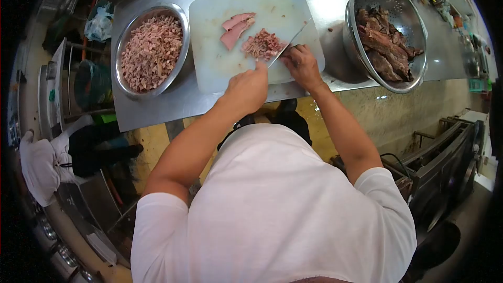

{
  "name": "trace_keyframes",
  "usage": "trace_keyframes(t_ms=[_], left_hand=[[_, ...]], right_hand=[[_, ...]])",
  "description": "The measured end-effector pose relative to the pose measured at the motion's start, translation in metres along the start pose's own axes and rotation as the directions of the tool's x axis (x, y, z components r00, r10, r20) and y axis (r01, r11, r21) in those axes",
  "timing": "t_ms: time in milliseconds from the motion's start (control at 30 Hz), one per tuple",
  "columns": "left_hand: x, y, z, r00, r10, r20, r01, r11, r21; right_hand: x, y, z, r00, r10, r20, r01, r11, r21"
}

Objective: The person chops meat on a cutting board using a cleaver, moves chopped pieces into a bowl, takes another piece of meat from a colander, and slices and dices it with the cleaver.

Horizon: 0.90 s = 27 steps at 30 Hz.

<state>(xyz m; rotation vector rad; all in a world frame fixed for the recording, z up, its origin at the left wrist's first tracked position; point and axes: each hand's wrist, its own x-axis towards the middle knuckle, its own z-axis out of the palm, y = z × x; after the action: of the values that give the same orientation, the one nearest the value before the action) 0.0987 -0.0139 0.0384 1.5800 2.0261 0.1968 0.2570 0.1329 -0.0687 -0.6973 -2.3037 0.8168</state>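
Observation:
My left hand (247, 89) is closed round the handle end of a knife (297, 34), whose blade slants up and to the right over a white cutting board (209, 8). Close beside the blade, my right hand (305, 68) has its fingers bent and pressed together; what they hold, if anything, is hidden. A small heap of chopped meat (262, 45) lies just left of the blade. Further left on the board rest a few pink meat slices (234, 36).
Left of the board stands a steel bowl (186, 42) full of chopped meat (152, 55). A steel colander (406, 13) with large browned meat pieces (385, 47) is at right. The steel counter (152, 114) ends near my body. Another person (42, 162) is at far left.

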Motion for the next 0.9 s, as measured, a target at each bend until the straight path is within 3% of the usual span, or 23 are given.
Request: trace_keyframes(t_ms=[100,200,267,300,367,433,633,900], left_hand=[[0.024,-0.005,-0.004,1.000,-0.018,-0.015,0.018,0.998,-0.054],[0.014,-0.007,-0.024,1.000,0.009,-0.029,-0.010,0.999,-0.049],[-0.006,-0.008,-0.029,0.999,0.028,-0.030,-0.029,1.000,-0.011],[-0.012,-0.009,-0.031,0.999,0.017,-0.032,-0.017,1.000,-0.016],[-0.020,-0.003,-0.032,0.999,0.018,-0.039,-0.019,1.000,-0.016],[-0.026,0.004,-0.031,0.998,-0.029,0.059,0.028,0.999,0.020],[0.009,-0.004,-0.012,0.998,0.059,0.021,-0.059,0.998,-0.004],[0.009,-0.002,-0.003,1.000,0.016,0.009,-0.016,1.000,-0.006]], right_hand=[[0.002,-0.001,-0.005,0.999,-0.018,0.045,0.022,0.997,-0.074],[0.001,-0.009,-0.014,0.998,-0.055,-0.035,0.057,0.997,0.059],[-0.004,-0.022,-0.031,0.986,-0.163,0.044,0.169,0.939,-0.299],[-0.008,-0.019,-0.026,0.986,-0.159,0.044,0.165,0.940,-0.299],[-0.010,-0.007,-0.014,0.999,0.036,0.028,-0.035,0.998,-0.055],[-0.005,-0.006,-0.010,1.000,0.021,0.021,-0.020,0.998,-0.056],[-0.004,-0.010,-0.010,0.994,0.088,0.062,-0.084,0.994,-0.064],[-0.009,-0.008,-0.013,0.996,0.085,-0.008,-0.086,0.993,-0.076]])
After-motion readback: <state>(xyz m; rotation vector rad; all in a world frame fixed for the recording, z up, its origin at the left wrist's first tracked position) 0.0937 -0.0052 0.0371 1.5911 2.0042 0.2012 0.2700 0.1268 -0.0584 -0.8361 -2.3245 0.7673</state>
